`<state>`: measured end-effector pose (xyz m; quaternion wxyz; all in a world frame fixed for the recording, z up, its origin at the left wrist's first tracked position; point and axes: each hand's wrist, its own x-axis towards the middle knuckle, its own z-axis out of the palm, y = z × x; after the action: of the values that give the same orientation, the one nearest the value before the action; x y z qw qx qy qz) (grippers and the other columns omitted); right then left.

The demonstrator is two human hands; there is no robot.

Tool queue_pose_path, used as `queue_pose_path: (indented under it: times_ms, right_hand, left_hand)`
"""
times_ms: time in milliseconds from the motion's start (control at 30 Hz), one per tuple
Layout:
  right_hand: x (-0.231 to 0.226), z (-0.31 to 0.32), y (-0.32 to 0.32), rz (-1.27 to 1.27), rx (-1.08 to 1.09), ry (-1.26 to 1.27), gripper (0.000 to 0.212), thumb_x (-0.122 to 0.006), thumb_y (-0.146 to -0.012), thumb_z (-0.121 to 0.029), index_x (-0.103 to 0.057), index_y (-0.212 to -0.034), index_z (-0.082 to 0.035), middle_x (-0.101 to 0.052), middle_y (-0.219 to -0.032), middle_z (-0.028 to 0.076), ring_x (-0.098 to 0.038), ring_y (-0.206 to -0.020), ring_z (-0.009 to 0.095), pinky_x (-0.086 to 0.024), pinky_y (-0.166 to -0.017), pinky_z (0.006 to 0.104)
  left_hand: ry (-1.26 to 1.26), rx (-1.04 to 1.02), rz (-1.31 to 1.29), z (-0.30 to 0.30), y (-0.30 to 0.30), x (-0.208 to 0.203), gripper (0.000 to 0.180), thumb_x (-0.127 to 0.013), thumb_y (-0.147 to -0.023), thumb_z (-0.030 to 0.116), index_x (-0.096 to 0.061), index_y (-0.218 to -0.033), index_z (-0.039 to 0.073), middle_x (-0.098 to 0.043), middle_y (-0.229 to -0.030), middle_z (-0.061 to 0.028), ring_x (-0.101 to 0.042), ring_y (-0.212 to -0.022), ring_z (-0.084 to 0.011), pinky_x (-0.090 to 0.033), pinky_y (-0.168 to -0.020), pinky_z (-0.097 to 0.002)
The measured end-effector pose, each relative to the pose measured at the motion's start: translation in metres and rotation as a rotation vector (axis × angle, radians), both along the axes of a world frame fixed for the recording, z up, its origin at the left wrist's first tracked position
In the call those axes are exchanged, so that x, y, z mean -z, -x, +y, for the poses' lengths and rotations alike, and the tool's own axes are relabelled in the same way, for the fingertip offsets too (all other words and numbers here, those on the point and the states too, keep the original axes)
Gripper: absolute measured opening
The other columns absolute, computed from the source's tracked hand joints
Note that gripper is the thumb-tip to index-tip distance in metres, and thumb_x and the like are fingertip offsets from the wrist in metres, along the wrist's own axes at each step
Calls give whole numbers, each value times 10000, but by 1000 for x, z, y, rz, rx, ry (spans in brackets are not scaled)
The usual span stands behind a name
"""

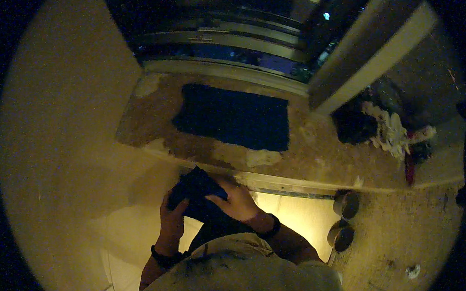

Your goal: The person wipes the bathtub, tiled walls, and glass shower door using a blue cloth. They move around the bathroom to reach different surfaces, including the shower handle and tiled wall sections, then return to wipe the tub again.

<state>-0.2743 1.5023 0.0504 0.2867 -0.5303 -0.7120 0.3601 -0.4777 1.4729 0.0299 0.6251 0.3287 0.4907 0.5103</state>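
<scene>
Between my two hands, in front of my body, is a bunched dark blue cloth [197,188] that looks partly folded. My left hand [173,215] grips its left side, thumb on top. On the other side, my right hand [240,201] pinches the cloth with the thumb lying across it. The fingers beneath the cloth are hidden. Beyond my hands, a second dark blue cloth [234,117] lies spread flat, roughly a rectangle, on a brown mottled ledge [317,158]. The light is dim, so the weave and kind of cloth cannot be made out.
A dark window [221,40] runs behind the ledge, with a thick frame post [374,60] at the right. Crumpled pale and dark items [390,130] lie on the ledge's right end. Two round dark fittings [341,236] sit below it. A plain wall [64,129] closes the left.
</scene>
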Motion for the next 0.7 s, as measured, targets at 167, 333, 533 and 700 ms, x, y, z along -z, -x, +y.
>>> queue_pose_path:
  times_ms: [167, 333, 533, 700]
  right_hand:
    - [-34, -39, -9, 249, 278, 167, 395, -749, -824, -160, -587, -1151, -7, -680, -954, 105, -646, -848, 175, -521, -752, 282]
    - [-45, -86, -42, 600, 529, 256, 293, -734, -810, -33, -606, -1070, 6, -653, -916, 27, -594, -835, 89, -489, -755, 238]
    - [-37, -126, -82, 619, 695, 127, 301, -706, -796, 36, -602, -1073, -16, -628, -941, 31, -584, -855, 108, -486, -785, 256]
    - [-42, -144, -117, 631, 773, 6, 398, -707, -795, 47, -585, -1164, -35, -620, -1033, 55, -591, -924, 120, -487, -833, 259]
  left_hand:
    - [142, 119, 89, 6, -7, -23, 513, -672, -849, 131, -497, -1319, 27, -582, -1261, -108, -559, -1142, -235, -455, -982, -365]
    - [162, 194, -74, 8, -49, -31, 525, -690, -819, 76, -504, -1310, 52, -591, -1224, -92, -573, -1118, -242, -478, -952, -385]
    - [192, 482, -261, 3, -90, -36, 513, -705, -811, 73, -482, -1271, 33, -596, -1144, -84, -575, -1050, -220, -486, -905, -393]
    - [198, 840, 230, 3, -123, -65, 484, -728, -807, 105, -525, -1240, 25, -620, -1134, -84, -596, -1010, -211, -503, -883, -378]
